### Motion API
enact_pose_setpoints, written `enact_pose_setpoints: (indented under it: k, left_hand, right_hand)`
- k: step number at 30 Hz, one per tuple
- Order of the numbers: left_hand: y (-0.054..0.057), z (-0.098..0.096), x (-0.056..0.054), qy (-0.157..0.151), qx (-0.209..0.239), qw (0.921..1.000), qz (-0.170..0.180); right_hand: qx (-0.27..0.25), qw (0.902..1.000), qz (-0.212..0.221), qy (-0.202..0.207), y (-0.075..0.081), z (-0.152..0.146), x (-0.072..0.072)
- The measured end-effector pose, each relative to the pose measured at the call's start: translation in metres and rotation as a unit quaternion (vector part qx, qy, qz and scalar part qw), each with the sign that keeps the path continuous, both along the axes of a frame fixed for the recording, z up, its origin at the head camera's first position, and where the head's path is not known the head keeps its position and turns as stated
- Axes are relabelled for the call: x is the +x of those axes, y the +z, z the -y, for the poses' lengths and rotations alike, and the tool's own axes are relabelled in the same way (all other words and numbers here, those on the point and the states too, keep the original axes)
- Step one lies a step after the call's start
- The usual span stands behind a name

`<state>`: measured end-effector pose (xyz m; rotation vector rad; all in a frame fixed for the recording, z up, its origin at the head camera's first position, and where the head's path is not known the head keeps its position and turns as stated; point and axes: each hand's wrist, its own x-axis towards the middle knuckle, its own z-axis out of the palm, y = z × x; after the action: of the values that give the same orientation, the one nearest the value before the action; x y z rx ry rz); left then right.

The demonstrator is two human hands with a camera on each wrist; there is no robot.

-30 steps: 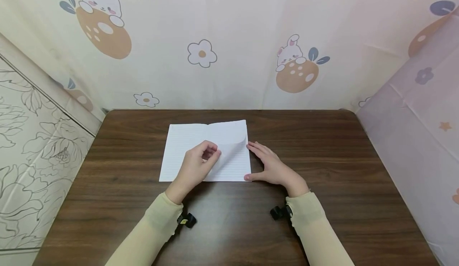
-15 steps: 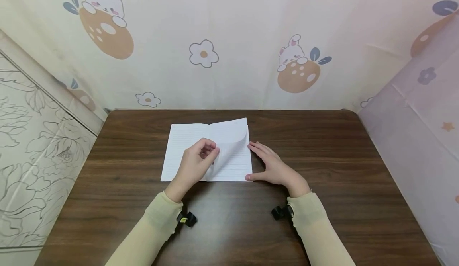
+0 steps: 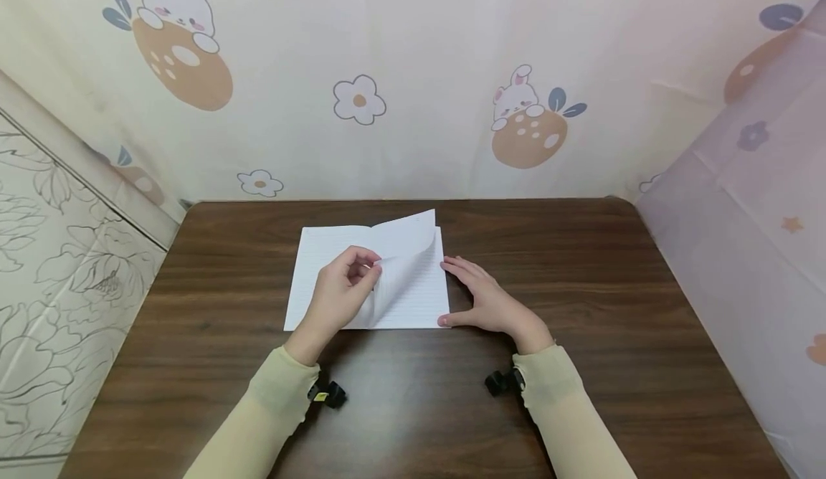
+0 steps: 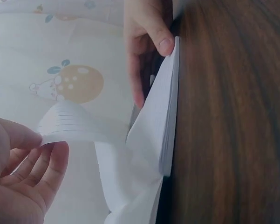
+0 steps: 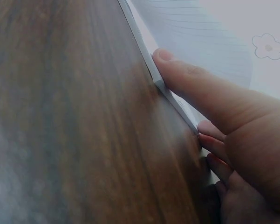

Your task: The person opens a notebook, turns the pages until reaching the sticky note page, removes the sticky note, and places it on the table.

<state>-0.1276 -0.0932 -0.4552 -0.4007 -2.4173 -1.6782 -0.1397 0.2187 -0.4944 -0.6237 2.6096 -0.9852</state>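
Observation:
A lined notebook (image 3: 310, 271) lies spread out on the table. My left hand (image 3: 337, 287) pinches the corner of a page (image 3: 405, 241) between thumb and fingertips. That page bows upward in a curve, partly uncovering the lined sheet (image 3: 419, 300) beneath it. The left wrist view shows the pinched corner (image 4: 67, 126) bent over beside the left hand (image 4: 25, 172). On the notebook's right side rests my right hand (image 3: 489, 305), its fingers spread along the edge. In the right wrist view its thumb (image 5: 191, 74) lies on the near corner.
The dark wooden table (image 3: 548, 249) extends on every side of the notebook. Behind it hangs a pale curtain (image 3: 439, 106) printed with rabbits and flowers. A panel with flower line drawings (image 3: 71, 271) stands at the left. Small black cameras (image 3: 328, 394) sit on both wrists.
My left hand has drawn the page corner a little further left, and the page's far corner stands higher. The right hand stays at the notebook's right edge.

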Motion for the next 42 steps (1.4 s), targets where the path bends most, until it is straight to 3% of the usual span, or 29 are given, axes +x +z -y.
enact_pose_setpoints:
  k: [11, 21, 27, 35, 42]
  left_hand:
    - [0.006, 0.025, 0.004, -0.01, 0.016, 0.9993, 0.031]
    - [0.005, 0.064, 0.013, 0.01, -0.043, 0.9988, 0.023]
    - [0.006, 0.084, 0.021, 0.018, -0.047, 0.9985, 0.023]
    - [0.003, 0.103, 0.034, 0.025, -0.067, 0.9974, -0.011]
    - [-0.001, 0.112, 0.041, 0.025, -0.054, 0.9978, -0.029]
  right_hand:
    - [-0.004, 1.0, 0.002, -0.001, 0.001, 0.001, 0.001]
    - [0.002, 1.0, 0.007, -0.001, -0.001, -0.001, 0.0]
    - [0.0, 1.0, 0.003, -0.002, -0.002, 0.0, 0.0]
    - [0.002, 1.0, 0.009, -0.003, -0.001, 0.001, 0.001]
    - [0.001, 1.0, 0.0, 0.0, -0.001, 0.001, 0.001]
